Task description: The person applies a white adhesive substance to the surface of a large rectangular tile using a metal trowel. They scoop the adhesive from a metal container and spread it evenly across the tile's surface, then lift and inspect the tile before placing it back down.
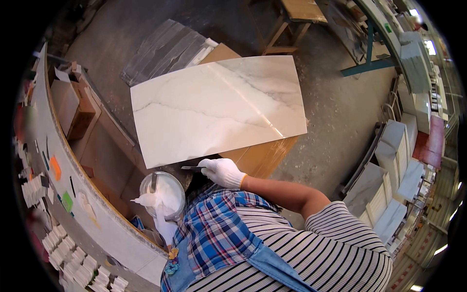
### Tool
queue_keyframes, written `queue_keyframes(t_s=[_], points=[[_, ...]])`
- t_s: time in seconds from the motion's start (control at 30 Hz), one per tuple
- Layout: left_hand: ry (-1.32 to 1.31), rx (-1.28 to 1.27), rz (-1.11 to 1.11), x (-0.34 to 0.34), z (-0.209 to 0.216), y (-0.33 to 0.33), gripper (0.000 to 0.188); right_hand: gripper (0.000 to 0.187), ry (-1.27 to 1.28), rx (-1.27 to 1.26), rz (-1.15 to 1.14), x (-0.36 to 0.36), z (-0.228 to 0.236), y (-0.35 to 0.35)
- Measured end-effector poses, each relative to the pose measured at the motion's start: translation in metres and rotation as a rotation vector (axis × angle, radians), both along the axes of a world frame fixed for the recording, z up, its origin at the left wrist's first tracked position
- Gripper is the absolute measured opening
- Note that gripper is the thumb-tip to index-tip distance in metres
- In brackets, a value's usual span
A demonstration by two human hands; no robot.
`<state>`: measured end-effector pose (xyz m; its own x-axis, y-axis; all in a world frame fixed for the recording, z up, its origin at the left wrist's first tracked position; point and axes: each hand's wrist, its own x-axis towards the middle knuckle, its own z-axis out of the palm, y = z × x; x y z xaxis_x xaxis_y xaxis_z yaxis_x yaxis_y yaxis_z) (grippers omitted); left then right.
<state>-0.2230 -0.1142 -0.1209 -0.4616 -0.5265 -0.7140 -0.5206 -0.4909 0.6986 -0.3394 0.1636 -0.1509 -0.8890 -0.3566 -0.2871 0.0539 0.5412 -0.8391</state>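
My left hand [161,220], in a white glove, reaches over a round bowl [182,197] of white paste [169,194]. Its fingers blend into the paste, so their grip is hard to make out. From beside them a flat grey scraper [153,182] rises across the bowl's far rim. My right hand [223,172], also gloved in white, is closed around a small dark flat-bladed tool [193,168] pointing left. Just beyond both hands lies a large white, grey-veined slab [219,109] with a glossy face. The tool is near the slab's front edge.
Brown cardboard [262,158] shows beneath the slab. A dark grey streaked sheet [163,51] lies behind it. At left curves a long pale worktop [85,190] with small tools, over a cardboard box [80,109]. Stacked slabs [391,143] line the right; a wooden stand [287,29] is at the back.
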Motion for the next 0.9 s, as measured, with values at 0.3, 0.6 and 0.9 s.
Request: queue_keyframes(t_s=[0.3, 0.6, 0.9], points=[[0.008, 0.003, -0.062, -0.006, 0.008, -0.002, 0.048, 0.022, 0.135, -0.072, 0.012, -0.009, 0.008, -0.002], [-0.011, 0.003, -0.106, -0.007, 0.012, -0.004, 0.047, 0.031, 0.168, -0.013, 0.384, -0.036, 0.045, -0.037], [0.031, 0.033, -0.155, -0.024, 0.013, -0.004, 0.046, 0.031, 0.304, 0.002, 0.478, -0.036, 0.058, -0.045]])
